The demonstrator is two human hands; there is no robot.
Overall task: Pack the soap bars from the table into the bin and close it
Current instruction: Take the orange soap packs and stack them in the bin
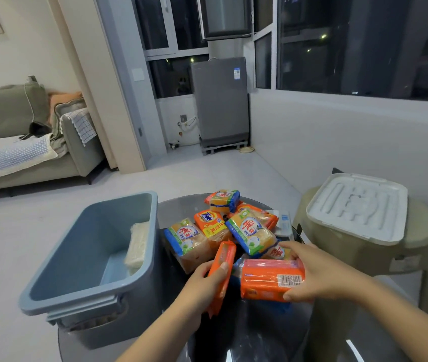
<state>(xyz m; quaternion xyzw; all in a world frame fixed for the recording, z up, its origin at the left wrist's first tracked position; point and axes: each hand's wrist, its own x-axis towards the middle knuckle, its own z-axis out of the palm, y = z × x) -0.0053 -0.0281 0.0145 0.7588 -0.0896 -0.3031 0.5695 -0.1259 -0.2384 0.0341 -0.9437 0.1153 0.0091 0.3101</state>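
An open blue-grey bin (61, 259) stands at the table's left edge with one pale soap pack (136, 246) leaning against its right inner wall. Several wrapped soap packs (249, 232) lie heaped on the dark round glass table (254, 335). My left hand (203, 283) grips a narrow orange soap bar (224, 257) held on edge. My right hand (312, 270) holds a wider orange soap pack (267, 279) with a barcode, just above the table. The white bin lid (356, 207) rests on a beige stool (416, 246) to the right.
A small white packet (283, 223) lies behind the heap. A grey sofa (24, 142) stands far left, a grey appliance (220, 103) by the windows. Pale floor surrounds the table.
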